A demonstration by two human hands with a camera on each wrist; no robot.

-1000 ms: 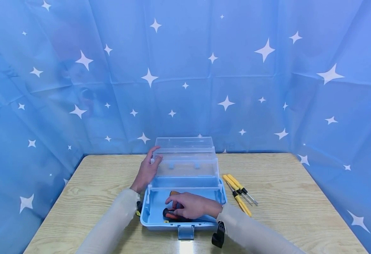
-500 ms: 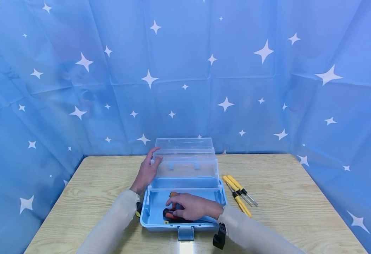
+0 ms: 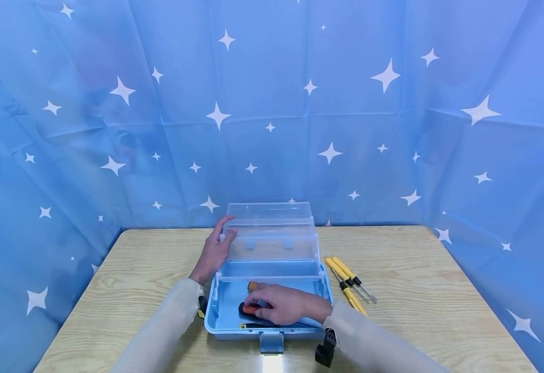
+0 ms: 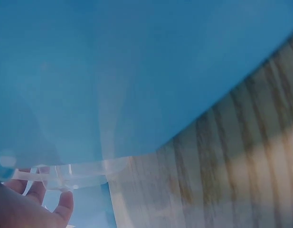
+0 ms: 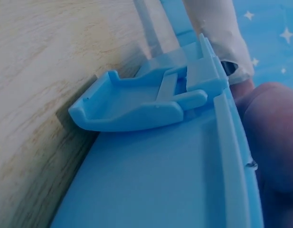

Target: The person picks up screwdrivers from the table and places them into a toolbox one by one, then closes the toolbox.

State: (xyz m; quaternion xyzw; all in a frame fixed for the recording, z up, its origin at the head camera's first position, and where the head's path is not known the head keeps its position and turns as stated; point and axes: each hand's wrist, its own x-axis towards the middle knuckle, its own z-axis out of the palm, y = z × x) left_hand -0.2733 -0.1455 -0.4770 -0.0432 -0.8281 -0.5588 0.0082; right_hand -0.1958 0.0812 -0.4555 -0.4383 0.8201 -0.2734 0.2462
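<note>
A light blue toolbox [image 3: 220,305] stands open on the table, its clear lid [image 3: 269,210] and clear trays [image 3: 272,248] raised at the back. My left hand [image 3: 215,249] holds their left edge, thumb in front; the left wrist view has that hand [image 4: 39,204] at the clear plastic. Inside the box, my right hand [image 3: 284,304] pinches a tool by its orange-and-black handle [image 3: 251,309]; the palm hides the rest. A yellow-and-black handle [image 3: 250,326] lies along the front wall, and an orange handle end [image 3: 252,285] shows behind the hand.
Several yellow-handled screwdrivers [image 3: 346,272] lie on the wooden table [image 3: 416,290] right of the box. The front latch [image 5: 132,102] hangs down and outward from the box. A blue curtain with white stars [image 3: 272,103] rises behind the table.
The right fingers have curled in onto the orange-and-black handle, which sits slightly higher, showing more of the yellow-and-black handle in front. The left hand has stayed on the clear plastic.
</note>
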